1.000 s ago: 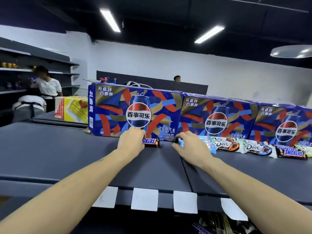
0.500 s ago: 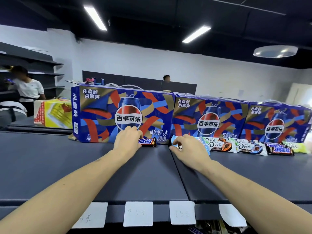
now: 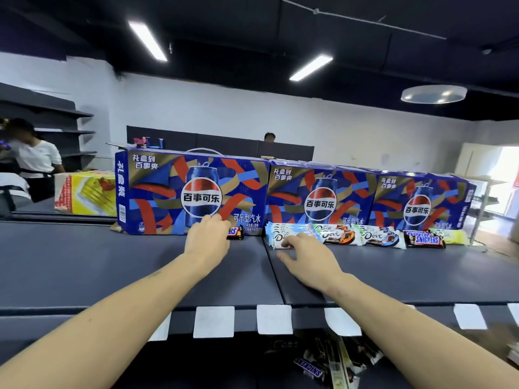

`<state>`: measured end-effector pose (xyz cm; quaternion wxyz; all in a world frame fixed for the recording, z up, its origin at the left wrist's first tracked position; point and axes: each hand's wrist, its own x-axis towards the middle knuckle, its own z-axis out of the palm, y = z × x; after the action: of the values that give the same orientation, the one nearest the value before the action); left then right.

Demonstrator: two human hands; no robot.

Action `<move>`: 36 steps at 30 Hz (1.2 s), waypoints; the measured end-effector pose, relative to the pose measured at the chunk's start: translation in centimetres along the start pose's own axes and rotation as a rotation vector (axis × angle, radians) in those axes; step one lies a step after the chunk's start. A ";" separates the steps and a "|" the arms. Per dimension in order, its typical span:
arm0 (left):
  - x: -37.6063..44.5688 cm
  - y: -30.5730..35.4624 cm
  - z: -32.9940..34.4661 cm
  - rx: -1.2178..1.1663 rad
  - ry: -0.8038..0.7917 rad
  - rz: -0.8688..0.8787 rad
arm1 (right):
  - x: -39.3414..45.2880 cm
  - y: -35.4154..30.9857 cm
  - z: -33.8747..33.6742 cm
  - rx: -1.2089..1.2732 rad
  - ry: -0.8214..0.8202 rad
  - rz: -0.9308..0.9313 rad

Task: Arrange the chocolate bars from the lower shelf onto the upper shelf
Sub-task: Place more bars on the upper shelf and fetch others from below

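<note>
Left of Snickers (image 3: 235,232): bare upper shelf (image 3: 84,265)

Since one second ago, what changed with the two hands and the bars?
The right hand drew back from the blue Dove bars, its fingers now only touching their near edge. The left hand stays on the Snickers bar against the Pepsi box. The row of bars is unchanged.

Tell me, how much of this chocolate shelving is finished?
Partly done. A row of Dove bars and a Snickers stack already lines the upper shelf against the Pepsi cartons. In hand: the left hand is on a Snickers bar, and the right hand touches the leftmost Dove stack. Left: more bars lie on the lower shelf.
</note>
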<state>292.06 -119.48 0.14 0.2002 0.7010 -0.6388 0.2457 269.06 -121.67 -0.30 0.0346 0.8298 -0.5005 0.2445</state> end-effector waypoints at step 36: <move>-28.9 27.7 -6.8 -0.147 -0.311 0.104 | -33.9 12.3 -4.7 0.086 -0.221 0.125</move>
<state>262.15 -95.30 -12.67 0.1368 0.6802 -0.7136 0.0971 244.02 -98.71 -13.38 -0.0718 0.8195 -0.5410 0.1746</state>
